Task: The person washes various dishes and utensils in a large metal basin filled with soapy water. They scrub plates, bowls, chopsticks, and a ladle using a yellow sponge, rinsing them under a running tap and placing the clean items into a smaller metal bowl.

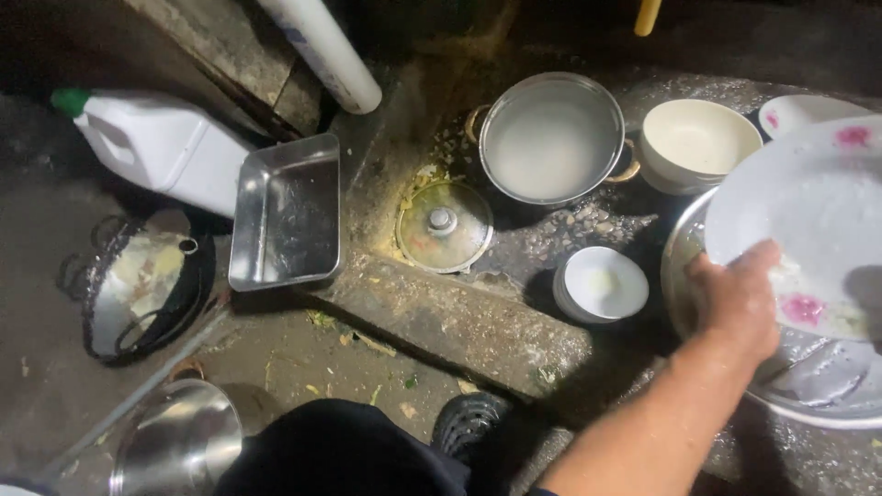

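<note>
My left hand [735, 298] grips the left rim of a white plate [808, 211] with pink flowers, thumb on its soapy face. The plate is tilted over a wide metal basin [808, 404] at the right. My forearm reaches in from the bottom middle. My right hand is not visible; a dark blur sits at the plate's right edge.
On the wet concrete floor are a steel pot of cloudy water [551, 138], a cream bowl [698, 142], stacked small white bowls [602, 285], a glass lid [444, 225], a steel tray [287, 216], a white jug [156, 138], a dirty black pan [138, 285], a steel bowl [179, 441], and another flowered plate [799, 110].
</note>
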